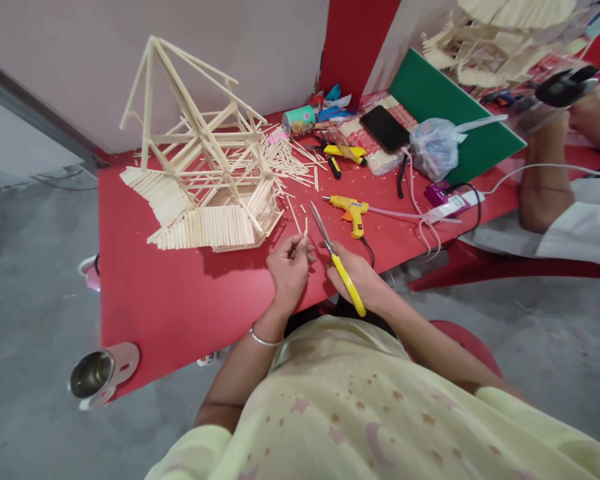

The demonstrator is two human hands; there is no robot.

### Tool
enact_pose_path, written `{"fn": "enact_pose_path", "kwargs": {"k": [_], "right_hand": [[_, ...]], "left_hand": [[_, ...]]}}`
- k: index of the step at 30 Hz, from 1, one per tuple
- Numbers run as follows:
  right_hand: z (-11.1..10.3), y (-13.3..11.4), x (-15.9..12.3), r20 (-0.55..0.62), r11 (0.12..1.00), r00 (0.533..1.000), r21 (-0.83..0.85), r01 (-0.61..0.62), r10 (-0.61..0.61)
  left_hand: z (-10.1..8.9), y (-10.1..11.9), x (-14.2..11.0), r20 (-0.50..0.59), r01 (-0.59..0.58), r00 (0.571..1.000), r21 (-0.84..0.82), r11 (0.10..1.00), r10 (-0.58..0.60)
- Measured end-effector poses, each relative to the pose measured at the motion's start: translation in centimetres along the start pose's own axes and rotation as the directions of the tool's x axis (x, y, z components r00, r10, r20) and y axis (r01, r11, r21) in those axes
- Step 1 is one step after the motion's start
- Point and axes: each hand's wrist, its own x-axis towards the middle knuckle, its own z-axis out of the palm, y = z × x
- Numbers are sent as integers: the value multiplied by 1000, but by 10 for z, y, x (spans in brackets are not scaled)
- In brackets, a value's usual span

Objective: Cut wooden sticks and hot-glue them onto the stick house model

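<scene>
Between its fingertips my left hand point(289, 268) pinches a short thin wooden stick point(306, 227), its pale tip pointing up. Yellow-handled scissors point(344, 275) lie along my right hand point(357, 272), which grips them; the blades point away from me, close to the stick but apart from it. Ahead and to the left stands a model frame point(205, 150) of glued wooden sticks, with a slatted roof panel point(205, 227) at its lower front. Just beyond the scissors a yellow glue gun point(349, 212) rests on its side.
Loose sticks point(293, 160) lie behind the model on the red table point(180, 300). Farther back are a green can point(300, 120), a black phone point(385, 128), a plastic bag point(436, 148) and a green board point(455, 100). A mug point(105, 373) stands at the near left corner. Another person's arm point(545, 160) is at right.
</scene>
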Motion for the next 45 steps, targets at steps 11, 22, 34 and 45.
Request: {"fn": "enact_pose_path", "kwargs": {"k": [11, 22, 34, 45], "right_hand": [[9, -4, 2, -21, 954, 999, -296, -42, 37], [17, 12, 12, -100, 998, 995, -69, 12, -19], [19, 12, 10, -133, 983, 991, 183, 16, 9], [10, 1, 5, -73, 981, 997, -194, -9, -5]], "left_hand": [[-3, -10, 3, 79, -149, 987, 139, 979, 139], [-6, 2, 7, 117, -142, 986, 259, 955, 115], [-9, -2, 18, 183, -24, 983, 101, 995, 5], [-9, 4, 10, 183, -167, 975, 236, 957, 125]]}}
